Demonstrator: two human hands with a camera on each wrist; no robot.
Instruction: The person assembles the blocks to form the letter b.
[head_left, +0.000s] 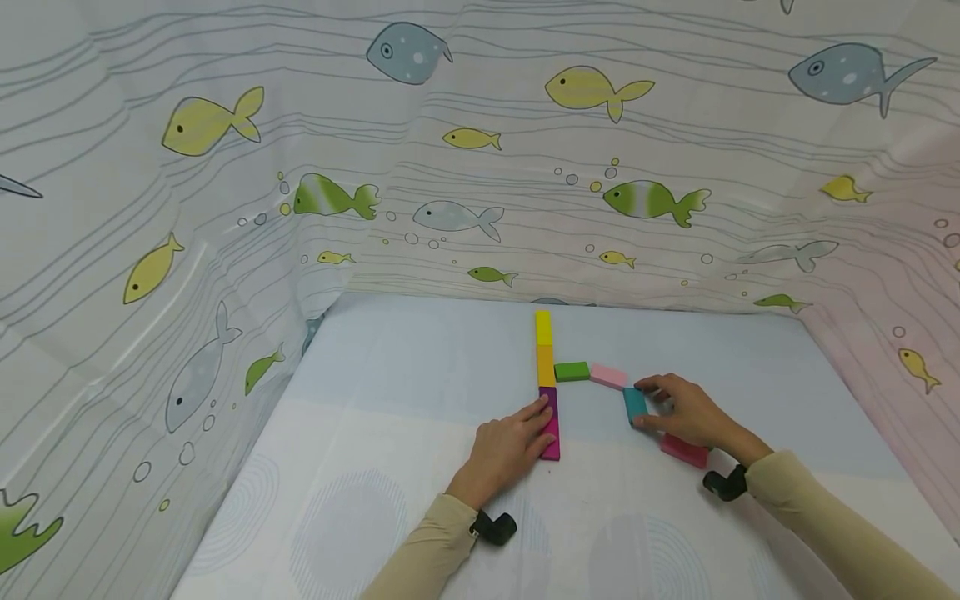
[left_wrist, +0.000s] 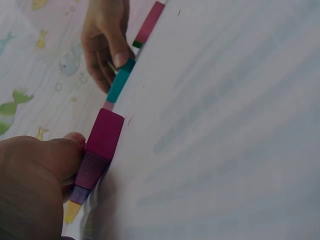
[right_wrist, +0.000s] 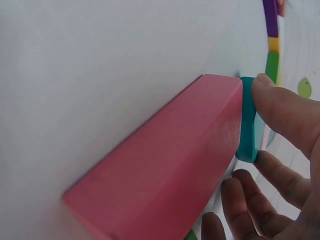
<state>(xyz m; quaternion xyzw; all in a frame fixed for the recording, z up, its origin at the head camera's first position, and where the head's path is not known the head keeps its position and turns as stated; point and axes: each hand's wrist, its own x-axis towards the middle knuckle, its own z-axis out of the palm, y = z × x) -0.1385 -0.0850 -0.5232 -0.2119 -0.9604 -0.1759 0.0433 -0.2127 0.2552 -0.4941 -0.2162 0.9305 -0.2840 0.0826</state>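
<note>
My right hand pinches a teal block end to end, thumb at the near end and index finger at the far end. In the right wrist view the teal block is partly behind a reddish-pink block. My left hand lies along the left side of a purple block and a magenta block, its fingertips touching them. Above these, an orange block and a yellow block continue the straight column. A green block and a light pink block branch off rightward.
The reddish-pink block lies below my right hand, with a bit of green showing behind it. All the blocks lie on a pale cloth-covered table. Fish-patterned sheets stand around its back and sides.
</note>
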